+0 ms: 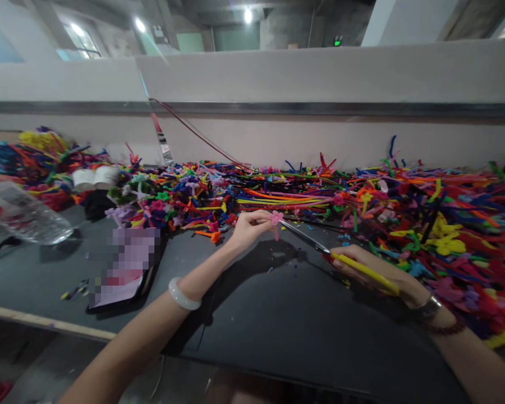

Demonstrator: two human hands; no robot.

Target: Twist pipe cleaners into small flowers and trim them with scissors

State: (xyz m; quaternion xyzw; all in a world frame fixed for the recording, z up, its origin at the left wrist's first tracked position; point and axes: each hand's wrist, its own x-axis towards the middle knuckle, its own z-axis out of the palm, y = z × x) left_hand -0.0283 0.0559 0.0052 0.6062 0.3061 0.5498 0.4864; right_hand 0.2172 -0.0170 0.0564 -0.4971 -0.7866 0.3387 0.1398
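Overall light: bright, flat indoor light, with strong colour across the pipe cleaners (pixel 387 213).
Sources: white ceiling lamps (pixel 247 15) glow overhead, and a window (pixel 82 39) at upper left is nearly washed out.
Shadows: the left hand (pixel 252 227) and right hand (pixel 366 269) throw a soft, dark shadow (pixel 252 264) across the grey tabletop (pixel 37 269).
Glare: a plastic bottle (pixel 25 213) shines pale, and the scissors (pixel 303 235) carry a thin highlight.
Focus: the pink flower (pixel 276 219) looks fairly sharp; tiny distant strands soften.
Blur: a pixelated block (pixel 132 264) hides one object.
Distortion: the wide view bends the wall ledge (pixel 320 108) and table edge (pixel 46 322).
Dim area: the floor (pixel 37 359) falls darker at lower left.
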